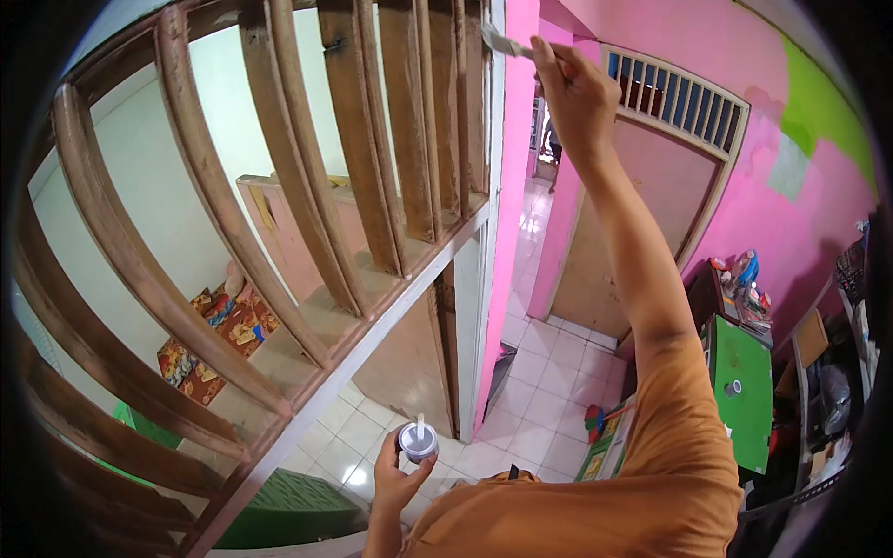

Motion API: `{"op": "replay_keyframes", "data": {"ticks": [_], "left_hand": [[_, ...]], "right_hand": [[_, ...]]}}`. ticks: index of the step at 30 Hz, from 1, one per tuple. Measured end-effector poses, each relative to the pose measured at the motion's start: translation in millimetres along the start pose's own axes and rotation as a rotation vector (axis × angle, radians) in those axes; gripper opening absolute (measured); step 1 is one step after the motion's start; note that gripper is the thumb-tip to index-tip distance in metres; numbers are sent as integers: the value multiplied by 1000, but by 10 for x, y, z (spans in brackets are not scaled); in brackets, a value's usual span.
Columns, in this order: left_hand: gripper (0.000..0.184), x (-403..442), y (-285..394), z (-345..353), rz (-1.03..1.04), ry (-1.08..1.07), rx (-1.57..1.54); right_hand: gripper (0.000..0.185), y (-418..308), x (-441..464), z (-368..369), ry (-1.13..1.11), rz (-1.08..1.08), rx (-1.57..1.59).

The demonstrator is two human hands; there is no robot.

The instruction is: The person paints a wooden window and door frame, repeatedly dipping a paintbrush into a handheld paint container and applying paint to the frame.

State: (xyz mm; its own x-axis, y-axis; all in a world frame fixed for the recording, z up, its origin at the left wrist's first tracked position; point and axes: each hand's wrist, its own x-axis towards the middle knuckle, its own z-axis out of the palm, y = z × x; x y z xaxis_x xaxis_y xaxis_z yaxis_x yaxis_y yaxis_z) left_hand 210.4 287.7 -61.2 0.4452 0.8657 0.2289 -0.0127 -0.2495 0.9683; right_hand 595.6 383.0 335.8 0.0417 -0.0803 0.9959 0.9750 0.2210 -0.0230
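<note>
My right hand (pixel 579 98) is raised at the upper middle, its fingers closed round the handle of a paintbrush (pixel 507 45). The brush's pale tip points left and is at the white edge of the door frame post (pixel 496 121); whether it touches cannot be made out. Low in the view, my left hand (pixel 398 479) is wrapped round a small open paint can (pixel 419 448), held upright. Whitish-grey paint shows inside the can, and a pale stick (pixel 420 426) stands up out of it.
Brown wooden slats (pixel 296 167) fill the left side above a white-edged beam (pixel 363 349). A green table (pixel 739 391) and cluttered shelves (pixel 819 391) stand right. A brown door (pixel 633 205) is set in the pink wall. Another person (pixel 555 144) is partly visible far back.
</note>
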Motion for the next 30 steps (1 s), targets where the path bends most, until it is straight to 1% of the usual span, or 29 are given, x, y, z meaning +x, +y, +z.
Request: {"op": "replay_keyframes", "data": {"ticks": [5,7,9,11,13,15,17,19,21,24,26,27,29,30], "left_hand": [[62,11,32,-61,-13,16,8],[62,24,30,-64,-12,17,20],[62,33,34,-55,-10,19,29],[62,36,38,-51,2,12,19],[63,22,36,-49,-5,14,13],[63,-4,26,-58,-12,14,7],[63,-17,22,-80,-22,16,-3],[62,-27,58,-98,-35,18,-12],[62,-31,60,-107,-46,24,-22],[61,-34,33,-113,-38,28,-23],[61,-34,27,-122,-44,7,-31],[61,-33,42,-124,-44,5,-28],[63,-27,84,-116,-57,-45,-1],[63,-27,92,-113,-56,-46,0]], "right_hand": [[27,-27,95,-16,67,-18,21],[27,-61,233,35,126,-32,104],[25,-21,298,68,91,-58,72],[23,84,198,131,85,-159,-89],[22,79,43,121,97,-197,-60],[20,-5,-163,12,-16,-137,-74],[19,-40,-317,-68,-10,-180,-89],[18,-83,-431,-159,-116,-124,-101],[18,-112,-461,-188,-115,-98,-72],[23,-97,-401,-209,-102,-72,-65],[32,-77,-193,-199,-133,-43,-123],[32,-71,-106,-177,-132,-41,-124],[40,-67,77,-109,-122,81,-19],[41,-57,176,-92,-112,58,-30]]}}
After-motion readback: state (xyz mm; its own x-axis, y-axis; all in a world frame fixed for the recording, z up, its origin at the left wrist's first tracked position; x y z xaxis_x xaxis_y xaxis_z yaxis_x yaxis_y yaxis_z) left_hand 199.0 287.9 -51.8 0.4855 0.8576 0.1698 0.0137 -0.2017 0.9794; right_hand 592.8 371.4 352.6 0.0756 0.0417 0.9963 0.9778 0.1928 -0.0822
